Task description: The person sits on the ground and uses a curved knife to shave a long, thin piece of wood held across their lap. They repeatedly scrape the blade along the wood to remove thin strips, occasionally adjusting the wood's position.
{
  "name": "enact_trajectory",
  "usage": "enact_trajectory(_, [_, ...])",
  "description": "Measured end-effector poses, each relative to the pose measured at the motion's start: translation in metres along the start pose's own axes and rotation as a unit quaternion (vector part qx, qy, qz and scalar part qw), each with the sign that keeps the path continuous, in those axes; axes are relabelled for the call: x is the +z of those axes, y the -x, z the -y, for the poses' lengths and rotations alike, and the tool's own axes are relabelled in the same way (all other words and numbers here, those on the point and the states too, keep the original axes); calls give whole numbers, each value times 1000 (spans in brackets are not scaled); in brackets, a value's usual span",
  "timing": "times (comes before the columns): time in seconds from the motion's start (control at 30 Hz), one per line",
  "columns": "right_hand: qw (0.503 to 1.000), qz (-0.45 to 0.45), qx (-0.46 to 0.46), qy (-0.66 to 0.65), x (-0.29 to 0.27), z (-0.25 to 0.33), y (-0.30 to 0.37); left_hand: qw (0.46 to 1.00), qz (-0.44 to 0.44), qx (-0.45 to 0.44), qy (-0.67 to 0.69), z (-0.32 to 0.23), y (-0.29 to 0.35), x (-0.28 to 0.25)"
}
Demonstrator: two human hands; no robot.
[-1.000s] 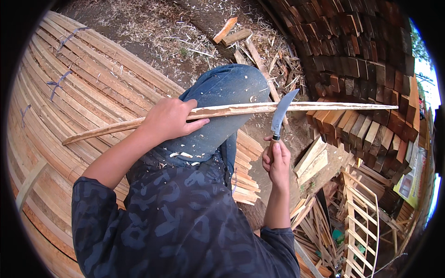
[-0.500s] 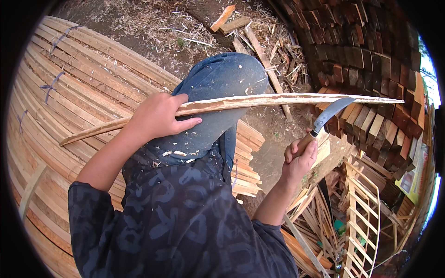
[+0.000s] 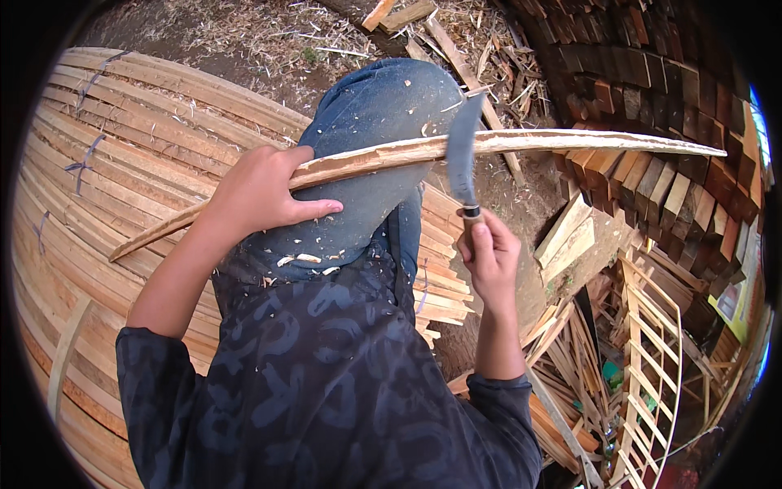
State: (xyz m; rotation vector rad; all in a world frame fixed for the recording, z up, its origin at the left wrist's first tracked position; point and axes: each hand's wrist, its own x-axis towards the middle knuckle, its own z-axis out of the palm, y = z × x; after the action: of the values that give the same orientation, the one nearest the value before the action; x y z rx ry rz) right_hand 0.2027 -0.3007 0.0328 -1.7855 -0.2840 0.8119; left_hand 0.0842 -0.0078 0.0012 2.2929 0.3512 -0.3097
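A long, narrow wooden strip (image 3: pixel 570 140) lies across my raised thigh in blue jeans (image 3: pixel 383 106), its upper edge pale and freshly cut. Near its left part, my left hand (image 3: pixel 259 191) is closed around it, the thumb stretched over the jeans. My right hand (image 3: pixel 489 253) grips the wooden handle of a machete (image 3: pixel 463 151) with a curved blade. That blade stands upright across the strip just right of my knee; whether it touches the wood I cannot tell. Wood shavings (image 3: pixel 305 258) are scattered on my lap.
Long wooden slats (image 3: pixel 147 147), tied in bundles, spread beneath and left of me. Stacked wood blocks (image 3: pixel 652 90) rise at the far right. A ladder-like wooden frame (image 3: pixel 650 375) and loose offcuts (image 3: pixel 570 350) lie at the lower right. Chips litter the dirt ground (image 3: pixel 269 41) ahead.
My right hand has brought the machete leftward along the strip, from near its right tip to beside my knee. The blade has turned more upright. My left hand keeps its hold.
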Motion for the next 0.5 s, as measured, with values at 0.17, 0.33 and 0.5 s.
enact_trajectory(0.17, [989,-140,-9,-40,-12,-5,-1,1000,15,-12,-3,-2,0,-1])
enact_trajectory(0.33, [959,-217,-97,-155,-30,12,1,1000,-13,10,2,4,0,4])
enact_trajectory(0.5, [996,-94,6,1,-30,6,0,1000,17,-5,-1,0,-1,0])
